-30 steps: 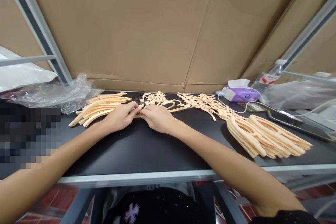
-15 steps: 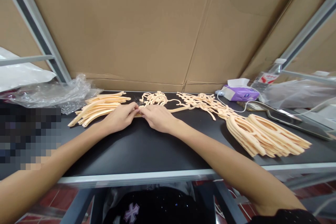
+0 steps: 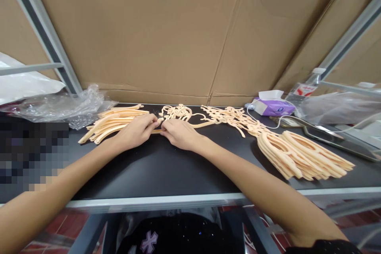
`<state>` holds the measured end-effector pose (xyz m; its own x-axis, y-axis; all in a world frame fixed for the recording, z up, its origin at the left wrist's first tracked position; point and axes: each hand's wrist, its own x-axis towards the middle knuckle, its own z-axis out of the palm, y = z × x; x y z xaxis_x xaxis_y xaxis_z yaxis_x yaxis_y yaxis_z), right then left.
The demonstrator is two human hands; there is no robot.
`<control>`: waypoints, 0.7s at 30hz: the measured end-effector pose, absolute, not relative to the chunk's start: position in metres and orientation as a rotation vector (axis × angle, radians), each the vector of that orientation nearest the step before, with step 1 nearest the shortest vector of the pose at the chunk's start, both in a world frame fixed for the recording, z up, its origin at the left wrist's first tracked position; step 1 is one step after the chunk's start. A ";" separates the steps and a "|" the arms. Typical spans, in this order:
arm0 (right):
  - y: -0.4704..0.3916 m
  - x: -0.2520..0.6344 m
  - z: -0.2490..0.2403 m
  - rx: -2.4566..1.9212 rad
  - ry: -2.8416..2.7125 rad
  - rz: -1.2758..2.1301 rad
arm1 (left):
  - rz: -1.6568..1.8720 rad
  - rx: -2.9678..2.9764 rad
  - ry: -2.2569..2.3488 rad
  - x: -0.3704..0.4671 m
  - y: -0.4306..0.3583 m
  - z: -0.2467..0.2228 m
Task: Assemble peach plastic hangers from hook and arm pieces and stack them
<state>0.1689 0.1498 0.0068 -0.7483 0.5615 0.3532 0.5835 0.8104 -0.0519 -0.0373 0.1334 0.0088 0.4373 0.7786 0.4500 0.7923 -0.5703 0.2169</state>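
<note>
My left hand (image 3: 138,130) and my right hand (image 3: 177,133) are close together over the black table, both closed on a thin cream-coloured strip (image 3: 156,131) that shows between them. Beside my left hand lies a pile of curved cream strips (image 3: 110,124). Behind my right hand is a small heap of curly cream pieces (image 3: 177,112). To its right spreads a tangle of linked cream pieces (image 3: 232,118), and a thicker stack of cream pieces with openings (image 3: 300,154) lies farther right.
Crumpled clear plastic (image 3: 74,107) lies at the left. A purple tissue pack (image 3: 275,107), a clear bottle (image 3: 303,87), a phone (image 3: 336,139) and white cables are at the right. Cardboard (image 3: 143,39) stands behind the black table (image 3: 166,174).
My fingertips have moved slightly apart, so a bit more of the strip shows between my hands. The piles look the same.
</note>
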 end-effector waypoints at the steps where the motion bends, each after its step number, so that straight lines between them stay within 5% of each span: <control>1: 0.151 0.170 0.007 -0.880 -2.642 -0.089 | -0.813 -2.641 -1.443 -0.038 0.133 0.011; 21: 0.154 0.177 0.012 -0.921 -2.622 -0.015 | -0.436 -2.741 -1.497 -0.052 0.127 0.036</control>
<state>0.1774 0.1537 0.0122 -0.7222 0.6034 0.3382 0.6071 0.7873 -0.1081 -0.0522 0.1272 0.0360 0.5112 0.8268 0.2349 0.8237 -0.5493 0.1409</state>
